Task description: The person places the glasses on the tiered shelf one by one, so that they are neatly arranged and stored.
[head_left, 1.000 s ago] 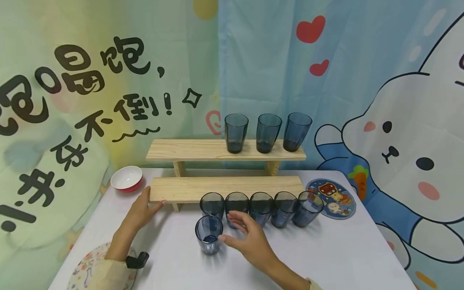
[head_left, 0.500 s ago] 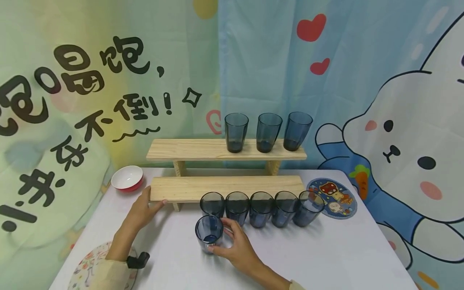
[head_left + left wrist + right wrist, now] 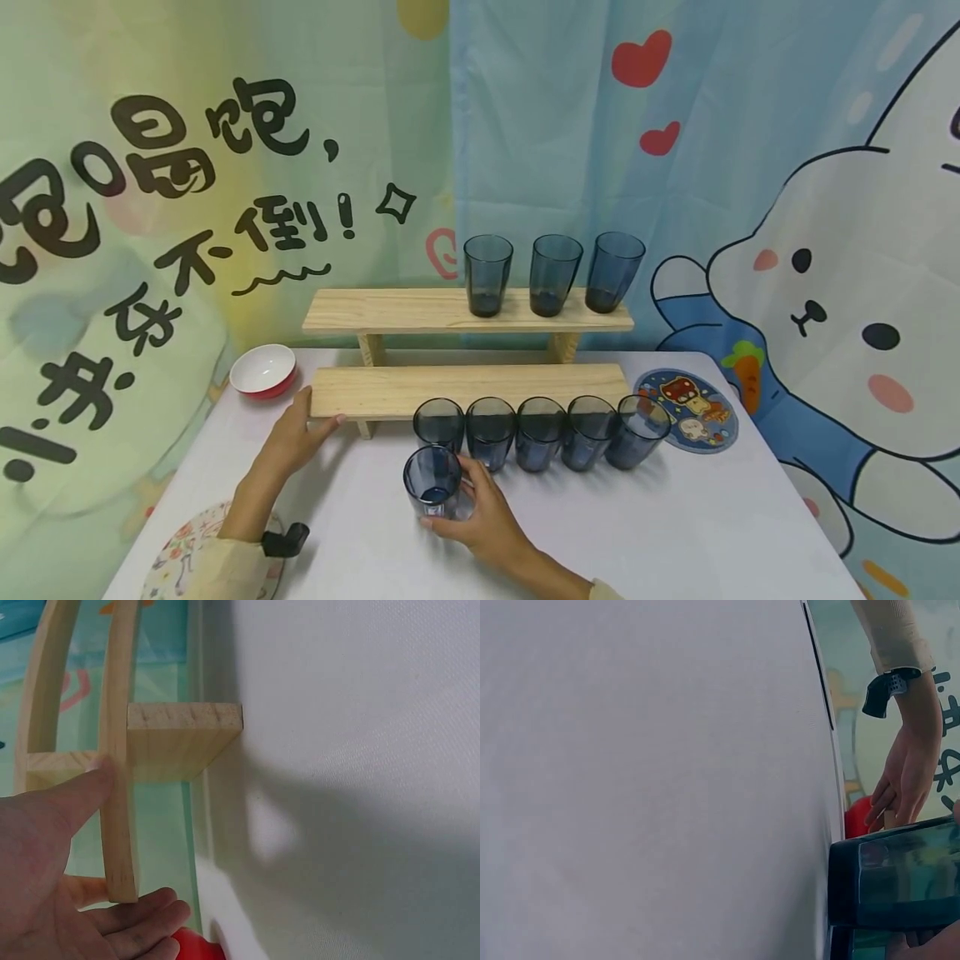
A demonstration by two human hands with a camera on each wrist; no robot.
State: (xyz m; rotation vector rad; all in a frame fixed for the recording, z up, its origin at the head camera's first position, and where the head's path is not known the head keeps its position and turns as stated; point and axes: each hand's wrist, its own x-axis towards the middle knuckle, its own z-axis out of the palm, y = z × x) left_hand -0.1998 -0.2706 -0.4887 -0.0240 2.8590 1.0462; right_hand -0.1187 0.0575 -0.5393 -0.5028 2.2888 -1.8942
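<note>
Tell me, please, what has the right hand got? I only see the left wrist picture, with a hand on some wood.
Observer: The right hand has its fingers around a blue glass.
Operator: Ooh! Are there more glasses?
Observer: Yes, five more glasses stand in a row beyond it, and three others on the upper shelf.
Operator: And what's the red thing by the left hand?
Observer: It's a bowl, white inside.

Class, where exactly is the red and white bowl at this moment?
In the head view, the bowl stands on the table, back left, just left of the lower wooden shelf, beyond the left hand.
</note>
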